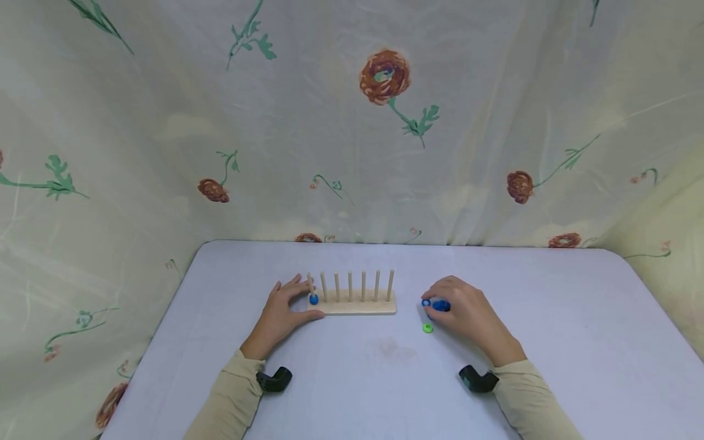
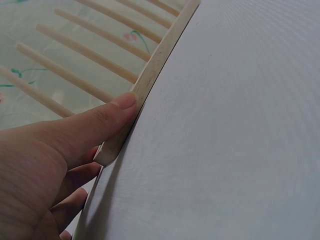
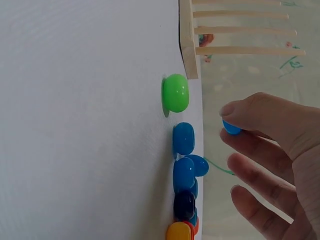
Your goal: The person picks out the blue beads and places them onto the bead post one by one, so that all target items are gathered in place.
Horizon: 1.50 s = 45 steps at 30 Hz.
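Observation:
A wooden peg rack with several upright pegs stands left of centre on the table. My left hand grips its left end, the thumb on the front edge and fingers round the far side. One blue bead sits at the bottom of the leftmost peg. Right of the rack, my right hand pinches a blue bead between thumb and forefinger, raised above the table; the other fingers are spread loosely. Below that hand lie a green bead and several blue beads.
Farther along the row in the right wrist view are a dark blue bead, a yellow bead and a partly hidden red one. The white table ends at a flowered curtain behind.

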{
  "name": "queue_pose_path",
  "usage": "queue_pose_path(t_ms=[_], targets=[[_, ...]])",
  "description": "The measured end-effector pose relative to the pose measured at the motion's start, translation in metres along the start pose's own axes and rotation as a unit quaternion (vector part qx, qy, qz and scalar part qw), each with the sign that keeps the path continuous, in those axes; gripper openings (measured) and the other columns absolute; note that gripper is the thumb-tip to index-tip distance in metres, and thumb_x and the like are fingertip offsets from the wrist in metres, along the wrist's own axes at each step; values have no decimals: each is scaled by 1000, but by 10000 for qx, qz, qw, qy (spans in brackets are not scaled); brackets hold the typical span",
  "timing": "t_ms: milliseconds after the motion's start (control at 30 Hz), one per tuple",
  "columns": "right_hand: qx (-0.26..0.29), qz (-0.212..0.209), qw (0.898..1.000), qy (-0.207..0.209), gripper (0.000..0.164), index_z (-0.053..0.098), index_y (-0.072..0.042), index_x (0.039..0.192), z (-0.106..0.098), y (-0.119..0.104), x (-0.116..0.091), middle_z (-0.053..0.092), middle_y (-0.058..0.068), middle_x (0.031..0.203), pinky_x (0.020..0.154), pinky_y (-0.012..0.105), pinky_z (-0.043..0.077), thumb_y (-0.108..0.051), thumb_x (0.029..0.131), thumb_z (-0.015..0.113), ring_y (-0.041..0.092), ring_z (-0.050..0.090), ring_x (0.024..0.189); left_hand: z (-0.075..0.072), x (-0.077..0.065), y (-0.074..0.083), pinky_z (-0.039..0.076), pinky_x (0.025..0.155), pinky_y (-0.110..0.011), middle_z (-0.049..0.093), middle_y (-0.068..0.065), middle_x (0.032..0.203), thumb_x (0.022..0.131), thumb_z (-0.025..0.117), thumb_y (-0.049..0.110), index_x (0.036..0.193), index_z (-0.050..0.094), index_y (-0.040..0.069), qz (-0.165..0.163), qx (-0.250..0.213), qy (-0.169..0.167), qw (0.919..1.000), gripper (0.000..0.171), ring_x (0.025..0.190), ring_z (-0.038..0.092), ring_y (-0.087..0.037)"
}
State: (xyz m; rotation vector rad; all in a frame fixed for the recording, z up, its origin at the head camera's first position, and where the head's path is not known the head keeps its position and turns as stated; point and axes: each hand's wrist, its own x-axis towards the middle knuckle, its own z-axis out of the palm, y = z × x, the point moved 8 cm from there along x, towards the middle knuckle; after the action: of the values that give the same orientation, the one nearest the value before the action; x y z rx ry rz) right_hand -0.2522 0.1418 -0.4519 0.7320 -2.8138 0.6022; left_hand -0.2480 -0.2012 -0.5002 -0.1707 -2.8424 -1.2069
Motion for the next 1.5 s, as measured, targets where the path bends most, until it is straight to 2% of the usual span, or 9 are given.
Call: queue_pose_path(t_ms=[167, 433, 567, 700, 900, 1100, 1267, 1500], targets=[[-26, 6, 10000, 23, 18, 81, -15, 102, -1, 1, -1, 75, 6, 108, 91, 49, 63, -23, 86, 85, 25, 71, 104, 0, -1, 1, 10, 132, -59, 56, -14, 152, 75, 93, 32, 130, 71, 8, 37, 8, 19, 10000, 64, 153, 40, -32], [-53, -227, 9993, 285, 16, 84, -17, 99, -6, -3, 0, 76, 0, 102, 87, 44, 64, -24, 84, 87, 19, 70, 101, -1, -1, 2, 11, 132, -59, 57, -15, 152, 75, 93, 31, 130, 71, 7, 68, 30, 23, 10000, 64, 153, 40, -32], [92, -237, 9990, 360, 19, 83, -14, 103, -9, -2, 0, 77, 2, 103, 87, 45, 64, -20, 85, 87, 20, 71, 100, -2, -1, 4, 10, 132, -59, 56, -15, 152, 75, 93, 30, 130, 71, 7, 45, -10, 24, 10000, 64, 153, 40, -33], [308, -67, 9985, 440, 22, 82, -12, 106, -14, -1, 0, 76, 5, 105, 88, 47, 64, -19, 85, 86, 23, 72, 100, -1, 0, 3, 10, 132, -60, 56, -16, 152, 75, 93, 31, 130, 71, 7, 57, 10, 18, 10000, 64, 153, 40, -33], [522, -100, 9958, 743, 22, 83, -13, 104, -25, -5, 6, 77, 4, 102, 85, 46, 64, -18, 84, 87, 22, 71, 99, -1, -1, 4, 10, 132, -59, 56, -16, 153, 75, 93, 31, 129, 71, 7, 44, -28, 18, 10000, 63, 153, 39, -33], [977, -366, 9876, 1176, 22, 82, -14, 105, -38, -24, 20, 78, 2, 100, 78, 44, 65, -13, 84, 87, 20, 71, 98, -2, -1, 3, 10, 132, -59, 55, -16, 153, 75, 93, 31, 129, 71, 7, 37, -63, 23, 10000, 63, 153, 40, -33], [1329, -635, 9785, 1440, 22, 83, -13, 104, -41, -46, 35, 80, 0, 99, 85, 44, 64, -11, 83, 87, 19, 71, 100, -2, 0, 2, 10, 132, -59, 55, -16, 153, 75, 93, 33, 130, 71, 7, 33, -50, 2, 10000, 64, 153, 40, -33], [1681, -925, 9683, 1598, 21, 83, -12, 103, -39, -76, 51, 80, 0, 97, 85, 40, 63, -10, 83, 87, 18, 71, 100, -2, 0, 0, 10, 132, -60, 57, -15, 152, 75, 93, 32, 130, 71, 7, 77, -38, 3, 10000, 65, 153, 40, -33]])
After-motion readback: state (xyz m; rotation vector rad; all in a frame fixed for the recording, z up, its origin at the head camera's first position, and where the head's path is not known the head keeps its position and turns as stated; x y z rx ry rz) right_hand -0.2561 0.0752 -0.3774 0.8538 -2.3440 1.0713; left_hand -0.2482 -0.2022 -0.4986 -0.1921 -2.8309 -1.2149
